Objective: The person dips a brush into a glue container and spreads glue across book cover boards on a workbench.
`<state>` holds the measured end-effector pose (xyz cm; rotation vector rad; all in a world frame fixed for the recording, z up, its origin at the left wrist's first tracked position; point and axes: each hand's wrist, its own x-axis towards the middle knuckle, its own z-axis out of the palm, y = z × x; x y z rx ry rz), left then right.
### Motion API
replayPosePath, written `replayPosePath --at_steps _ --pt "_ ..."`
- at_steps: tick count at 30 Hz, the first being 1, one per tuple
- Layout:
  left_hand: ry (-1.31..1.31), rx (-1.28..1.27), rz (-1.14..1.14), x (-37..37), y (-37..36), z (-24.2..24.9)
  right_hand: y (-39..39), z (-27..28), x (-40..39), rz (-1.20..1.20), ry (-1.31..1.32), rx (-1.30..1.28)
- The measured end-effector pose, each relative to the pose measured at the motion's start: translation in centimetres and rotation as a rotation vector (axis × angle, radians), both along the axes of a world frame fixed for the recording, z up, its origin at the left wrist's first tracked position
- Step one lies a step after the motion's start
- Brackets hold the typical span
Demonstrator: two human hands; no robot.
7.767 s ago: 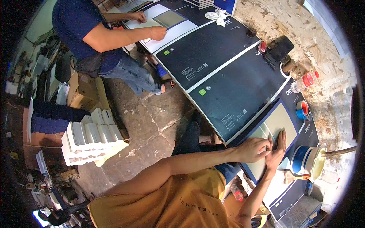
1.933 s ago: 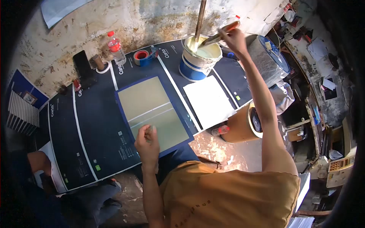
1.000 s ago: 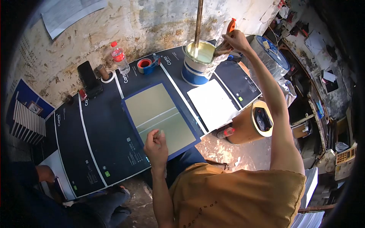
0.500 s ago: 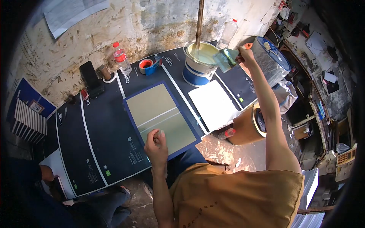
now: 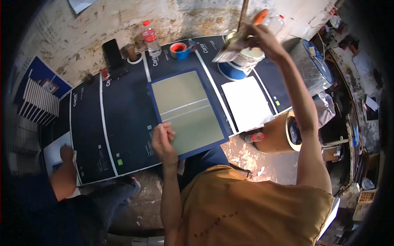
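Observation:
My right hand [image 5: 262, 41] is closed round a wide brush with an orange handle end [image 5: 260, 17]. The brush's pale bristles [image 5: 228, 50], blurred by motion, hang in front of the white and blue bucket [image 5: 234, 70], hiding part of it. Close to the lower left edge of a blue-bordered panel [image 5: 188, 130] is my left hand [image 5: 164, 141], its fingers curled; what they hold, if anything, is hidden. The panel has a grey-green face crossed by two pale lines and lies on the dark table [image 5: 127, 119].
White sheets [image 5: 247, 102] lie right of the panel. Along the wall stand a red-capped bottle [image 5: 151, 39], tape rolls [image 5: 178, 50] and a black box [image 5: 113, 55]. A brown drum [image 5: 274, 137] is beyond the table edge. A co-worker's arm [image 5: 67, 174] reaches in at left.
My right hand has lifted the brush up and left from the bucket's right side to in front of it. The view has shifted, and the co-worker's arm reaches further over the table.

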<state>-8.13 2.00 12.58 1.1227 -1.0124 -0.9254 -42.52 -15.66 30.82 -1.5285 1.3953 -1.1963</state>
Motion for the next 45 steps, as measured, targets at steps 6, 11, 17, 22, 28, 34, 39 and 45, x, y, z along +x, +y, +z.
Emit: replayPosePath --at_steps 6,11,17,22,28,34,39,45 --pt "-0.128 0.096 0.085 -1.2 0.1 -2.1 -2.2 -8.4 13.6 0.159 0.379 -0.294" --pt "-0.360 0.088 0.070 -0.9 -0.1 -1.5 -1.5 -14.7 15.3 0.165 0.255 -0.353" --pt "-0.334 0.061 0.045 -0.4 -0.2 -1.6 3.3 -14.0 3.5 0.003 0.099 0.115" --pt "-0.246 0.057 0.045 -0.4 0.0 -2.3 10.7 -9.6 5.6 -0.240 -0.320 -0.069" --pt "-0.229 0.015 0.032 -0.6 0.0 -3.0 13.6 -14.1 16.2 -0.134 0.087 0.087" --pt "-0.250 0.016 0.029 -0.3 -0.1 -3.3 16.4 -14.9 11.0 -0.208 0.271 0.109" --pt "-0.158 0.083 -0.008 -0.3 0.2 -2.8 17.8 -12.1 9.2 -0.344 0.326 -0.014" --pt "-0.178 0.097 0.009 -0.7 0.2 -2.8 17.5 -14.2 15.6 -0.082 0.303 0.107"
